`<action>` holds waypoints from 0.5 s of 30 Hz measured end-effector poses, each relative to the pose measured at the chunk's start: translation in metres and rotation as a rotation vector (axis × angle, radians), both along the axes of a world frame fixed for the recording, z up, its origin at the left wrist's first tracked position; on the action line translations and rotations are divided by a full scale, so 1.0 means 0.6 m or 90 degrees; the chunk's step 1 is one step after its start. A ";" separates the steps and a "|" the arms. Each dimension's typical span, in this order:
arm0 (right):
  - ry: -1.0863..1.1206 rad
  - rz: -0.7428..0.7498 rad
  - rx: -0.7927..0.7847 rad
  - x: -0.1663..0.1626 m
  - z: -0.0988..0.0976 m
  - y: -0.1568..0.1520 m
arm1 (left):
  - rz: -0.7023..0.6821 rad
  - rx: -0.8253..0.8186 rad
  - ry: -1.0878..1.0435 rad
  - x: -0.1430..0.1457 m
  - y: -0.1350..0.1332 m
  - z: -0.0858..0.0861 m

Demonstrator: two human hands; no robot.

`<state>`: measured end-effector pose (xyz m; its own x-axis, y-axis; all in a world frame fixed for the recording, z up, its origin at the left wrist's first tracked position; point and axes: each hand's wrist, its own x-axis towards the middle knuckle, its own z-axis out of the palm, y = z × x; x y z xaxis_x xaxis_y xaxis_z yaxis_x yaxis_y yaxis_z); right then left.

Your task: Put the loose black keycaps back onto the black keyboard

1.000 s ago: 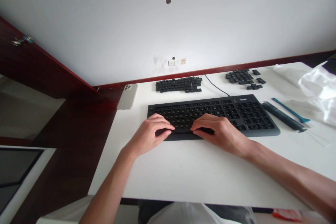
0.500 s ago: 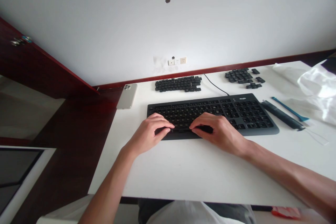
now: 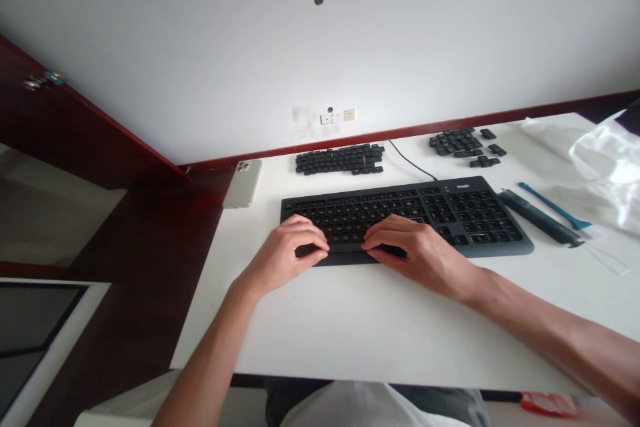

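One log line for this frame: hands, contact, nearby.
left hand on keyboard front edge | right hand same | loose keycaps behind

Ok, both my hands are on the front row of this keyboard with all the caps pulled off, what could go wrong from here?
1. The left hand and right hand press near the front edge of the keyboard; a hard push could stress its bare switches.
2. The loose keycaps lie close to the table's back edge; nudging the keyboard back could knock some off.
3. The phone overhangs the left edge and may fall.
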<state>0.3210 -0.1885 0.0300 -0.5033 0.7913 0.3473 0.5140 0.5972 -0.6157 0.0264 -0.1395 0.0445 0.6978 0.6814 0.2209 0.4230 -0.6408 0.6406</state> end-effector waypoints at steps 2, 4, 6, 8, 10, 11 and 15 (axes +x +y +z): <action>-0.006 0.003 0.004 0.001 0.001 0.000 | 0.000 0.003 0.004 0.001 -0.001 0.002; -0.012 0.009 0.006 0.001 0.002 0.000 | 0.002 0.008 0.010 0.002 -0.002 0.004; -0.016 0.012 0.006 0.000 0.003 -0.001 | 0.003 0.016 0.015 0.003 -0.004 0.006; -0.021 0.012 0.007 0.000 0.005 -0.002 | 0.000 0.029 0.017 0.005 -0.005 0.007; -0.024 0.007 0.006 -0.001 0.006 -0.003 | 0.003 0.052 0.007 0.006 -0.007 0.007; -0.024 0.002 0.006 -0.001 0.006 -0.004 | 0.009 0.066 -0.005 0.007 -0.008 0.007; -0.020 -0.015 -0.006 -0.001 0.009 -0.006 | 0.053 0.112 -0.075 0.009 -0.009 0.007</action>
